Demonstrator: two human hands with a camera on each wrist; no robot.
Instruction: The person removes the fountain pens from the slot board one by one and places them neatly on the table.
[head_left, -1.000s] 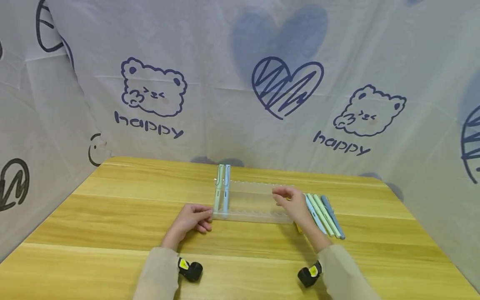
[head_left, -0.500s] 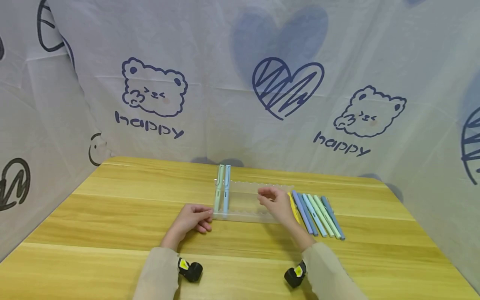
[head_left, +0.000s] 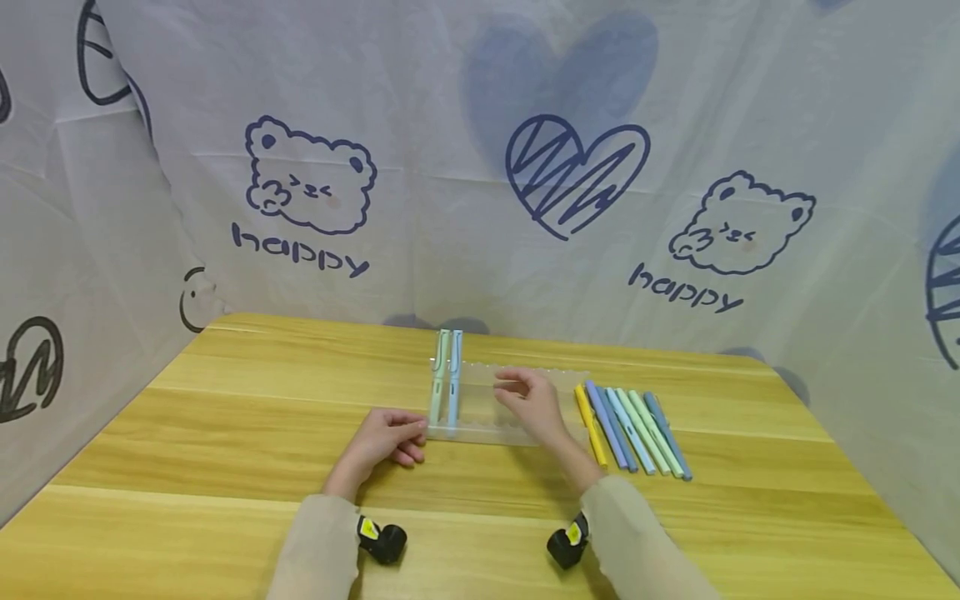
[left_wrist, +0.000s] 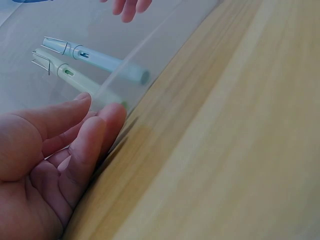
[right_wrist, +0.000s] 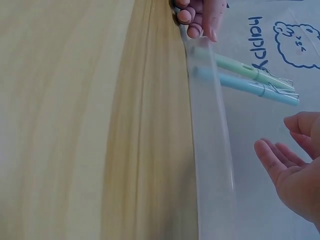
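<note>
A clear pen rack (head_left: 480,434) with scalloped edges lies on the table. In its left end, a light green pen (head_left: 437,400) and a light blue pen (head_left: 453,402) lie side by side, clips at the far end. My left hand (head_left: 384,437) grips the rack's near left corner; in the left wrist view its thumb (left_wrist: 65,115) and fingertips meet at the edge beside the green pen. Over the rack's middle hovers my right hand (head_left: 531,406), fingers loosely bent and apart. Nothing sits between its fingers (right_wrist: 270,157) in the right wrist view.
Right of the rack lies a slanted row of several pens: yellow (head_left: 591,427), purple (head_left: 606,425), light blue (head_left: 634,432), light green (head_left: 654,433) and dark blue (head_left: 669,437) among them. A white cloth (head_left: 450,208) with drawings hangs behind the wooden table (head_left: 480,517).
My right hand has moved left from the rack's right end to over its middle, uncovering the yellow and purple pens. The left hand has stayed at the corner.
</note>
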